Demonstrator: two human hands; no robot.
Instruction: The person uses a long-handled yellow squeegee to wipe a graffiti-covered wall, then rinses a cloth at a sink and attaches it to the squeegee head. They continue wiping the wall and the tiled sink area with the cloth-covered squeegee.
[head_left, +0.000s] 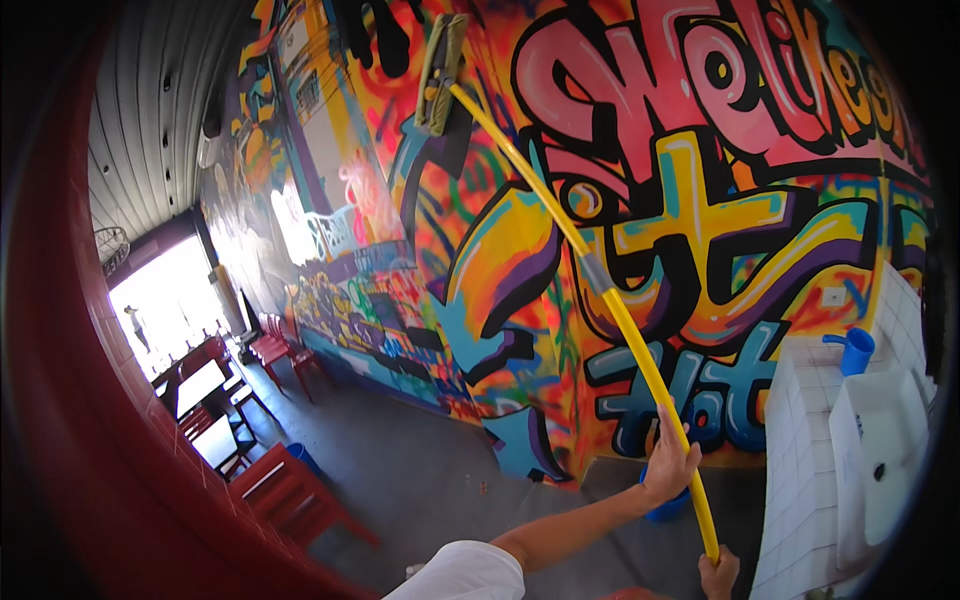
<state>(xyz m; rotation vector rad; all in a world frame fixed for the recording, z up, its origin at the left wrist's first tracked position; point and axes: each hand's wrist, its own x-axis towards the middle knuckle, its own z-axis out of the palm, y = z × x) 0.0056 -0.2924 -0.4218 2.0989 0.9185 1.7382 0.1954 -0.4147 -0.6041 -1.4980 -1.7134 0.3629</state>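
Observation:
A long yellow pole (555, 206) with a grey joint slants up across the view. At its top, a flat mop head with a greenish cloth pad (442, 75) lies at the painted wall (495, 300); whether it touches cannot be told. My left hand (673, 461) is around the lower part of the pole, some fingers fairly straight along it. Lower down, close to the pole's bottom end, my right hand (718, 574) is closed round it. My left arm, in a white sleeve, reaches in from below.
At the right, a blue dipper (857, 351) stands by a white sink (877, 450) on a tiled counter (799, 420). A blue bucket (666, 510) is on the floor behind my left hand. Red chairs (296, 495) and tables (199, 386) stand left. A distant person (137, 326) is outside the bright opening.

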